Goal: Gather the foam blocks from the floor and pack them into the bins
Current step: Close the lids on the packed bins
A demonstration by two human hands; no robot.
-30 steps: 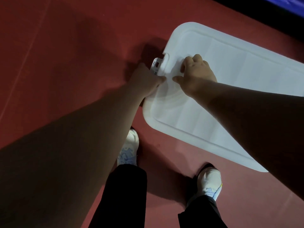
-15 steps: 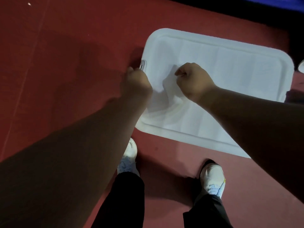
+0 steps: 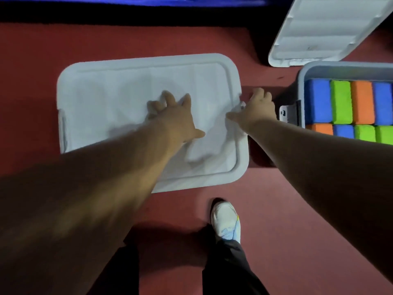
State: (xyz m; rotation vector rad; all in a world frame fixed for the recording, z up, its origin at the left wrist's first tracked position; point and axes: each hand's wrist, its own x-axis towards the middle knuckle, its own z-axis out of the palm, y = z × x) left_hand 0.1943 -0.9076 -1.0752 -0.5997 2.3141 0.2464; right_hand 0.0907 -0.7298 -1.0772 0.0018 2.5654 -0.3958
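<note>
Left hand (image 3: 170, 118) flat, fingers spread, pressing the lid (image 3: 106, 99) down, likely to seat it. Right hand (image 3: 256, 107) curls over the lid's right edge, probably working the latch. Foam blocks (image 3: 350, 103) sit packed in the open bin (image 3: 302, 77) just beside.

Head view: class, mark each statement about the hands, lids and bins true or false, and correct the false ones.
1. The left hand lies with spread fingers on the middle lid. True.
2. The open bin on the right is empty. False: it holds blue, green and orange foam blocks.
3. The right hand is at the middle lid's right edge. True.
4. The second lid covers the open bin. False: it lies off the bin, just beyond it, and the blocks are uncovered.
</note>
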